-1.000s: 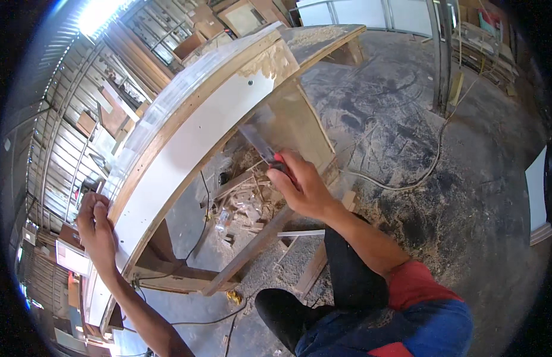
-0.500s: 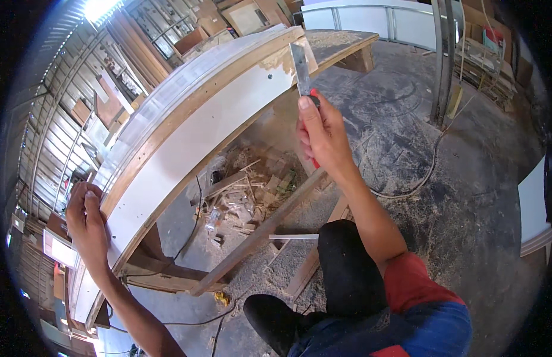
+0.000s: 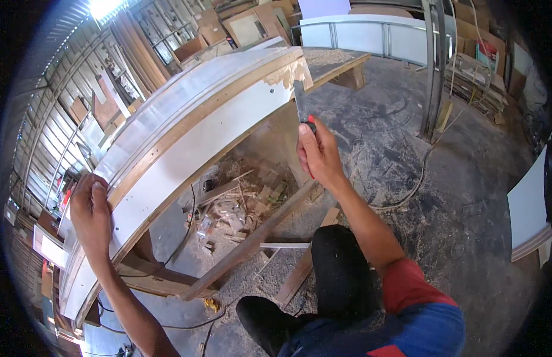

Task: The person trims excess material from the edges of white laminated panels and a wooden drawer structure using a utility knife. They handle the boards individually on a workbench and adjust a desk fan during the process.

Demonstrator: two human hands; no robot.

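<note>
My right hand is closed round the red-and-black handle of a chisel, its flat metal blade pointing up. The blade's tip overlaps the lower part of a rough, light patch at the far end of a curved panel. This panel has a white face, wooden edge strips and clear sheeting along its top. Whether the blade touches the wood, I cannot tell. At the panel's near left part, my left hand curls over the top edge, fingers behind and thumb at the front.
Under the panel stands a wooden frame with a slanting beam. Wood scraps and sawdust lie on the floor beneath. A cable winds across the floor to the right, near a metal post. Boards lean against the back wall.
The chisel has come down relative to the panel's far end, from near its top edge to its lower part. My left hand stays on the panel. The whole view has shifted slightly.
</note>
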